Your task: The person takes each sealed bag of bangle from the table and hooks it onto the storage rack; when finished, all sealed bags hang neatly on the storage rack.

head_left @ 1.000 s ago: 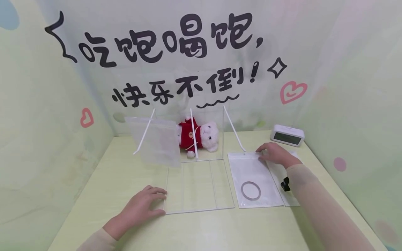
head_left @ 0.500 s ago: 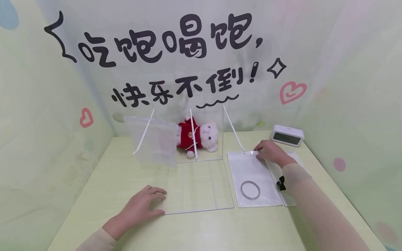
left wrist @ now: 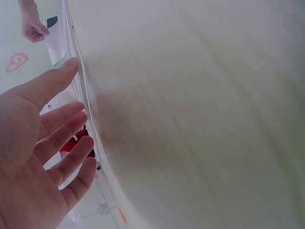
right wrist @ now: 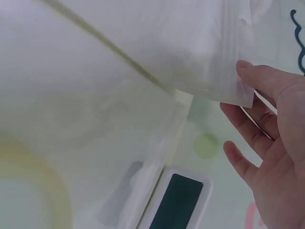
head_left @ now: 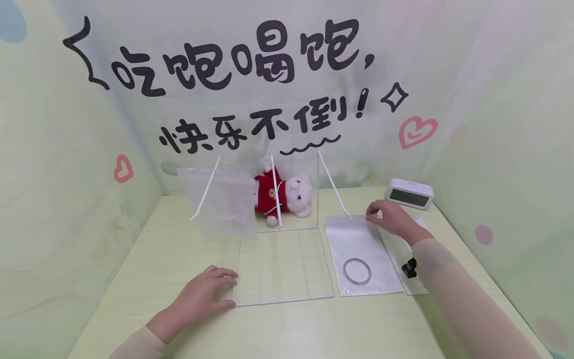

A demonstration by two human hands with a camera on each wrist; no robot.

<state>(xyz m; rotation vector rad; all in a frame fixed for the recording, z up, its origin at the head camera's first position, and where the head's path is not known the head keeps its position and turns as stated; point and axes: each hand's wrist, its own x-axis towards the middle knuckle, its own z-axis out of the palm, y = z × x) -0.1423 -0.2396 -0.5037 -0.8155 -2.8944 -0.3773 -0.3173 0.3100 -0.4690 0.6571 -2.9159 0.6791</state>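
In the head view, my right hand (head_left: pixel 392 219) pinches the top right corner of a clear zip bag (head_left: pixel 363 244). The right wrist view shows thumb and fingertips on the corner of that bag (right wrist: pixel 205 52). A thin ring (head_left: pixel 357 271) shows in its lower half. The bag's top edge overlaps the tip of the rightmost hook (head_left: pixel 334 184) of a white wire display rack (head_left: pixel 282 300). My left hand (head_left: pixel 202 294) touches the left side of the rack's base with thumb and fingertips, fingers spread. Another frosted bag (head_left: pixel 224 204) hangs on the left hook.
A further clear bag with a small black item (head_left: pixel 409 268) lies partly under my right forearm. Behind the rack is a plush bear (head_left: pixel 273 194) in a red top. A white digital clock (head_left: pixel 410 193) stands back right, against fabric walls.
My right hand has shifted slightly, and the top edge of the pinched bag has risen a little toward the hook tip. The left hand and rack have stayed put.
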